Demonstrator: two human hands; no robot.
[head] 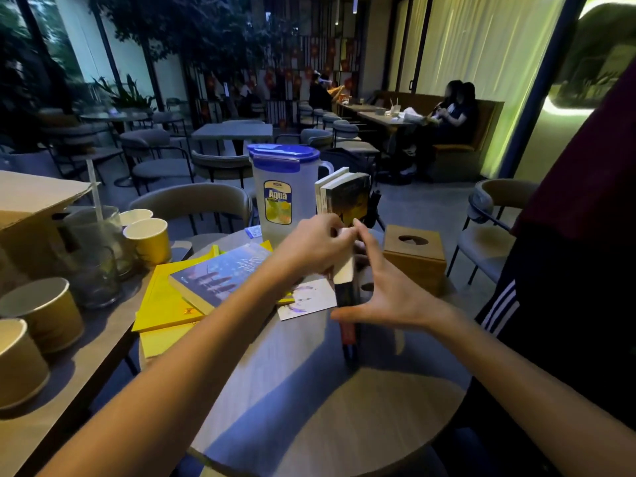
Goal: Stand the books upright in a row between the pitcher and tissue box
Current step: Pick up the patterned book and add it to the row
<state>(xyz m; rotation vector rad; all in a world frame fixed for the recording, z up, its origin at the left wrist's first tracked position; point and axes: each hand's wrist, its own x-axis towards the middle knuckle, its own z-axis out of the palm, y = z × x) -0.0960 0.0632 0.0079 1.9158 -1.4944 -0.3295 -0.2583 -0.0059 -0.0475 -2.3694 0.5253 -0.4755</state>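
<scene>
While both hands work at a dark book [347,297] standing on edge on the round table [309,407], the containers sit around them. The pitcher [284,191] is translucent plastic, cylindrical, with a blue lid and a side handle; its contents cannot be told through the frosted wall, and a label reading "Aqua" faces the camera. The tissue box [414,258] is a wooden cube with an oval slot on top — no tissue shows in the slot. Between pitcher and box, two books [339,192] stand upright, the left one touching the pitcher. On the adjoining table at left stand yellow paper cups [148,237], brown paper cups [44,313] and a clear glass tumbler [99,235] with a straw; what the cups hold is not visible.

The left hand [315,247] is closed on the top edge of the dark book, fingers curled over its pale page block. The right hand [385,287] is open, thumb and forefinger spread in a V, thumb lying against the book's spine; whether it grips cannot be told. The dark book stands nearer the camera than the two upright books.

A stack of flat books [206,284] — glossy blue cover above, yellow covers below — lies left of the hands. A white card [306,299] lies flat beside the dark book.
</scene>
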